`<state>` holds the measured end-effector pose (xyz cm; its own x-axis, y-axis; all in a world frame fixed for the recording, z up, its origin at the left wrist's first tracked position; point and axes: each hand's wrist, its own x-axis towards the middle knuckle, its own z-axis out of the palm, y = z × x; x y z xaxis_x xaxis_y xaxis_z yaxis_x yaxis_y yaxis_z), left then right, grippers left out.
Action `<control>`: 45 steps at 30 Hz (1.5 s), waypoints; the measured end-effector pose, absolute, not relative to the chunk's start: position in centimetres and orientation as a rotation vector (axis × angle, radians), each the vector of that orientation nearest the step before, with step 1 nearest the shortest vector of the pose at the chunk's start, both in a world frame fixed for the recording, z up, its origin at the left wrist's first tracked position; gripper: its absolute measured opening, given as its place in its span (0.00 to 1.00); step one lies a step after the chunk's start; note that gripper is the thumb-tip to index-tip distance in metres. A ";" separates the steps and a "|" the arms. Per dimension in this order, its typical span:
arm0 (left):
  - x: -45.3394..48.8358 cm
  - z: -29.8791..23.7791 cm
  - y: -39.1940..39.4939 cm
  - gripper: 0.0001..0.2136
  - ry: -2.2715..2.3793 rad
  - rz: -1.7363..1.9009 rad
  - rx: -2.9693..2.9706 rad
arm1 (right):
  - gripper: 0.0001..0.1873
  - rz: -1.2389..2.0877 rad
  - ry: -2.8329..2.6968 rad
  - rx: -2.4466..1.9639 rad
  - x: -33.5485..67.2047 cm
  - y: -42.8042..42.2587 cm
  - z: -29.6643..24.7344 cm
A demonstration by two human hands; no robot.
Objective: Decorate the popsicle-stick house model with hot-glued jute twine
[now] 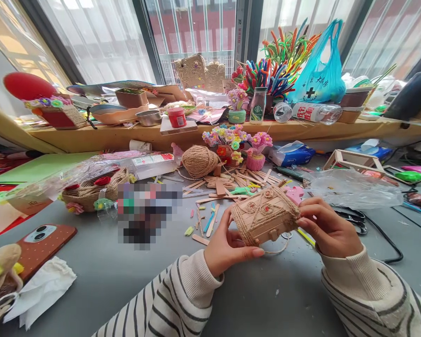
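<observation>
Above the near part of the table, a small craft-stick container [263,211] lies tilted on its side in my hands. Jute twine is wound round both its ends, and twine crosses and coiled rosettes with red centres decorate its wall. My left hand [228,243] grips the left end, thumb below and fingers behind it. With thumb and fingertips closed, my right hand [328,227] pinches the twine-wound rim at the right end; what lies between the fingertips is partly hidden. A loose strand of twine [284,248] loops beneath the container.
Behind the container sit a ball of twine [199,160], scattered craft sticks [228,182] and pipe-cleaner flowers [256,150]. Black-handled scissors [352,220] and a plastic bag [354,187] lie to the right. At left are a twine basket [87,194], a phone [45,243] and crumpled tissue [44,290].
</observation>
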<state>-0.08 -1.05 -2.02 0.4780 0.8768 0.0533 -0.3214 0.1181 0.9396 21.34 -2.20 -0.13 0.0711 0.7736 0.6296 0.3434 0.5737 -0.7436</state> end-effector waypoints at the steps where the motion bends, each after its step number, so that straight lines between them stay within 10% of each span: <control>1: -0.1 -2.0 -1.1 0.41 0.637 0.950 1.133 | 0.06 0.429 -1.515 -0.987 21.3 -2.2 -0.1; 24: 0.0 -1.0 -1.3 0.30 0.870 1.219 1.069 | 0.22 0.546 -1.438 -1.157 21.6 -2.1 0.0; 31: 0.0 -0.7 -1.0 0.29 0.873 1.329 0.900 | 0.24 -0.446 -1.828 -1.640 23.9 0.1 -2.8; 45: -0.1 -0.4 -0.7 0.32 0.912 1.439 0.716 | 0.18 -0.445 -1.741 -1.988 26.1 1.6 -6.1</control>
